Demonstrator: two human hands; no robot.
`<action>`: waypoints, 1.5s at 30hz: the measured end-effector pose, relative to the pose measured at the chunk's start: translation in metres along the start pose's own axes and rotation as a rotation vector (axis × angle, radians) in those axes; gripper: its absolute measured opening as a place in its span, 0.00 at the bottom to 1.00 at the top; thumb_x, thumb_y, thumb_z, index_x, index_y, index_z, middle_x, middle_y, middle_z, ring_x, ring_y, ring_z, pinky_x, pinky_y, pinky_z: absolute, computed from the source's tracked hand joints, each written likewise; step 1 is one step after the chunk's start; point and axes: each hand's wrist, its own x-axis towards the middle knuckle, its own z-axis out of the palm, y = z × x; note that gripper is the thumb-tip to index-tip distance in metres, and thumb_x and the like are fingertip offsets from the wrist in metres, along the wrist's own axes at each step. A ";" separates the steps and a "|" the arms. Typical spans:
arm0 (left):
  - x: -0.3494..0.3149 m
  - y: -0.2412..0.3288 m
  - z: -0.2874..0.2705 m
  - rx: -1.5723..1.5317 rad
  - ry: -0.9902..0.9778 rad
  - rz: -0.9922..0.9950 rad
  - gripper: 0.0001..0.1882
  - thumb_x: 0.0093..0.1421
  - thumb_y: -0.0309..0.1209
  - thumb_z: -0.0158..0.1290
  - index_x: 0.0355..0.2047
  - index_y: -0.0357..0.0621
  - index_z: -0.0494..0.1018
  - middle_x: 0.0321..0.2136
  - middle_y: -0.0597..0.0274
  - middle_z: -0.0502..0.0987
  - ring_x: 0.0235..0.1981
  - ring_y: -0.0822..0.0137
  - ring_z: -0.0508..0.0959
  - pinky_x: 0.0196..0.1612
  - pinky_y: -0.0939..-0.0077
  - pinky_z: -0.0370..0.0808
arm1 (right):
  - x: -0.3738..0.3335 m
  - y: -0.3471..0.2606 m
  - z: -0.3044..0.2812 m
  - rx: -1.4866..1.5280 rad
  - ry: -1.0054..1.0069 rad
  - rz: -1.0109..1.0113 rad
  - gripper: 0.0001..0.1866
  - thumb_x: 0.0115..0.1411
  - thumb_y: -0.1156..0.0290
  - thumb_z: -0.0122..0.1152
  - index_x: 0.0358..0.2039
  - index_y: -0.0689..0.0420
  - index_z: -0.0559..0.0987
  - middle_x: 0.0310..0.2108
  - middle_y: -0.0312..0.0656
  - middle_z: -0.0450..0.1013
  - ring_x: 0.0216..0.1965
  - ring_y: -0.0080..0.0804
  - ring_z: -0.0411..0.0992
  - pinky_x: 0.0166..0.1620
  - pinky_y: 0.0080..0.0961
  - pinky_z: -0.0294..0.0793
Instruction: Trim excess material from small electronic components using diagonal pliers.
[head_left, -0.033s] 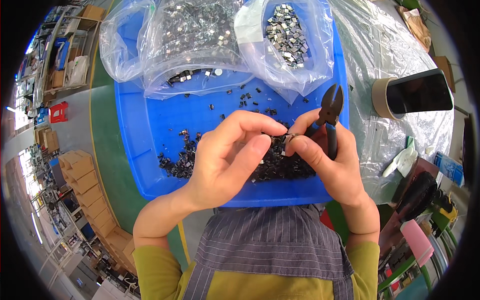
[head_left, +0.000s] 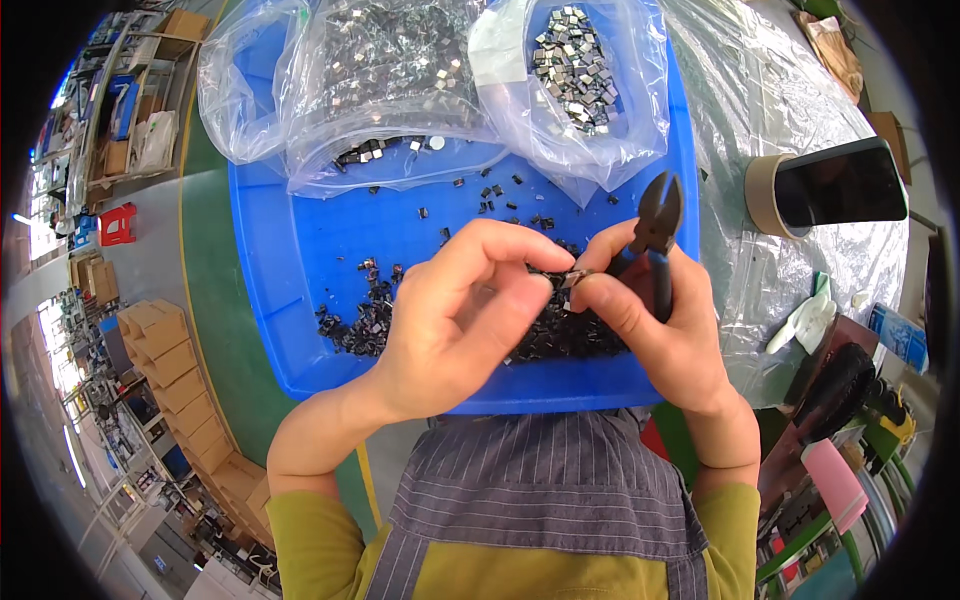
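Above the blue tub (head_left: 265,290), my left hand (head_left: 435,325) and my right hand (head_left: 680,335) meet at the fingertips. Between them is a small dark part with a shiny face (head_left: 570,279), pinched by thumb and forefinger on both sides. Diagonal cutters (head_left: 657,215) with dark handles also rest in my right hand, jaws pointing up and away from the part. Under my hands lies a heap of small black pieces (head_left: 360,325), partly hidden by my fingers.
At the tub's far end sit a see-through bag of dark pieces (head_left: 390,70) and an open bag of shiny square pieces (head_left: 575,75). To the right, a phone (head_left: 840,185) leans on a tape roll (head_left: 762,195) on a plastic-covered table. Cardboard boxes (head_left: 175,380) stand at left.
My left thumb has moved in toward the small part, which shows more between the fingertips. The cutters have turned slightly in my right hand, and their jaws look closer together.
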 end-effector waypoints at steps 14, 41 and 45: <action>0.003 0.006 0.012 -0.096 0.052 -0.048 0.06 0.66 0.27 0.43 0.42 0.39 0.61 0.23 0.62 0.71 0.21 0.82 0.67 0.20 0.89 0.60 | 0.004 -0.004 -0.004 0.266 -0.140 0.164 0.08 0.60 0.73 0.58 0.38 0.62 0.73 0.28 0.36 0.73 0.32 0.19 0.71 0.38 0.18 0.72; 0.001 0.001 0.009 0.073 0.098 0.063 0.07 0.65 0.25 0.43 0.42 0.38 0.61 0.23 0.56 0.74 0.15 0.83 0.62 0.18 0.90 0.58 | 0.005 -0.008 -0.002 0.075 -0.108 0.156 0.07 0.57 0.72 0.59 0.32 0.61 0.72 0.25 0.37 0.72 0.29 0.21 0.72 0.33 0.16 0.70; 0.003 0.003 0.005 -0.133 0.065 -0.068 0.07 0.66 0.29 0.43 0.41 0.39 0.61 0.22 0.55 0.73 0.12 0.83 0.57 0.15 0.90 0.53 | 0.004 -0.008 -0.002 0.070 -0.091 0.121 0.07 0.57 0.72 0.59 0.32 0.61 0.72 0.25 0.37 0.72 0.29 0.21 0.71 0.33 0.16 0.69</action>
